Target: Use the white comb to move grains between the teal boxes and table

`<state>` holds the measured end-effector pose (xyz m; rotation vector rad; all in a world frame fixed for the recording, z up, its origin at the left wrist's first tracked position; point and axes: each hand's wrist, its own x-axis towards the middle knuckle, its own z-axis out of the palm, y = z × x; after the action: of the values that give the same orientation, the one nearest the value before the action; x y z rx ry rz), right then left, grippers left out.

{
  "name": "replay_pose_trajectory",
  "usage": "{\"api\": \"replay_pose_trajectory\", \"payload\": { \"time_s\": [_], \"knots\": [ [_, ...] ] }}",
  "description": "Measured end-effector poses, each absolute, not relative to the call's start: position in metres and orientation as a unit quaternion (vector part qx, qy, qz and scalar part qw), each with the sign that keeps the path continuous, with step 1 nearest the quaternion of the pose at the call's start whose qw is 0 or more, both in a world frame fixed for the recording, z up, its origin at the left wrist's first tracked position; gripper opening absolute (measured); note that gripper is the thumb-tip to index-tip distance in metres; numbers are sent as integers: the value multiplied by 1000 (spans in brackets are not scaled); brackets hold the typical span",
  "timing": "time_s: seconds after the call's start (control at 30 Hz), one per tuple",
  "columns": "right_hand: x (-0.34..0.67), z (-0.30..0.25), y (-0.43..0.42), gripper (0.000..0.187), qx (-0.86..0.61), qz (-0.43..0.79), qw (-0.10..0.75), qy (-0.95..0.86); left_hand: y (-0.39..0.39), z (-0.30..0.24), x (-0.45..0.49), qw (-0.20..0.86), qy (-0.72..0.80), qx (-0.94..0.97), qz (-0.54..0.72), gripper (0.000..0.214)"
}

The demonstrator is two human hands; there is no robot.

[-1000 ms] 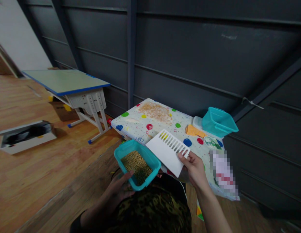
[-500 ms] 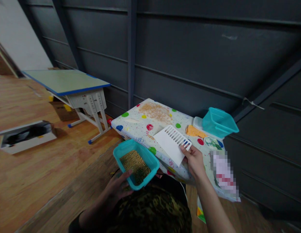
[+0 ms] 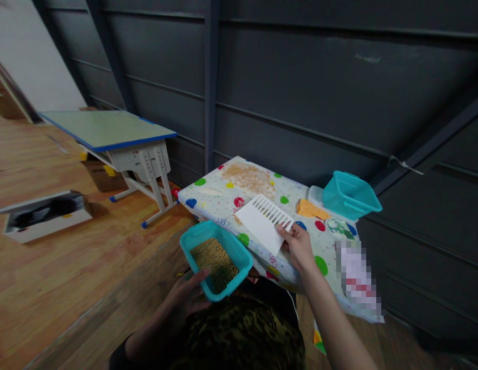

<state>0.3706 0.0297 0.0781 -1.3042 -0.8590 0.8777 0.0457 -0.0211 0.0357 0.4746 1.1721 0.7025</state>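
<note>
My left hand (image 3: 190, 294) grips the near left side of a teal plastic tub (image 3: 239, 252), thumb over the rim. Round yellowish beans, like soybeans (image 3: 213, 254), lie in the tub, which I hold off the table's front edge. In my right hand (image 3: 296, 244) is a flat white slotted scraper (image 3: 262, 226), pinched at its right end beside the row of slots. The scraper is over the front part of the table; whether it touches the cloth I cannot tell. Behind it, more beans (image 3: 246, 177) are spread over the patterned tablecloth (image 3: 210, 203).
On the table's right stand an empty-looking teal tub (image 3: 352, 195), an orange cloth (image 3: 311, 209), a round green-and-white item (image 3: 340, 228) and a blurred-out packet (image 3: 358, 277). A dark panelled wall (image 3: 300, 77) rises behind. A desk (image 3: 108, 128) and an open white box (image 3: 50, 216) are to the left.
My right hand has moved the scraper a little to the left. My left hand and the tub of beans have stayed nearly still.
</note>
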Motion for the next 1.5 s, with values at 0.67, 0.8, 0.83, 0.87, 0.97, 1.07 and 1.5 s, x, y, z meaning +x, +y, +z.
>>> {"api": "replay_pose_trajectory", "payload": {
  "time_s": [0.67,0.8,0.83,0.87,0.97,1.07,1.5],
  "knots": [
    [390,91,16,60,-566,320,687,-325,-23,42,43,749,528,211,341,87],
    [390,94,8,60,-583,356,638,-356,-26,46,45,749,514,220,355,84],
    [388,93,5,59,-586,358,630,-362,-27,46,46,748,519,219,350,83],
    [387,93,2,59,-589,358,624,-368,-27,46,46,746,530,218,339,84],
    [379,90,-7,57,-592,361,614,-377,-28,47,47,745,538,221,327,88],
    [372,86,-14,57,-586,369,615,-378,-29,45,44,751,514,234,342,90],
    [439,84,9,50,-695,42,581,-421,-20,21,42,754,540,213,306,64]
  ]
}}
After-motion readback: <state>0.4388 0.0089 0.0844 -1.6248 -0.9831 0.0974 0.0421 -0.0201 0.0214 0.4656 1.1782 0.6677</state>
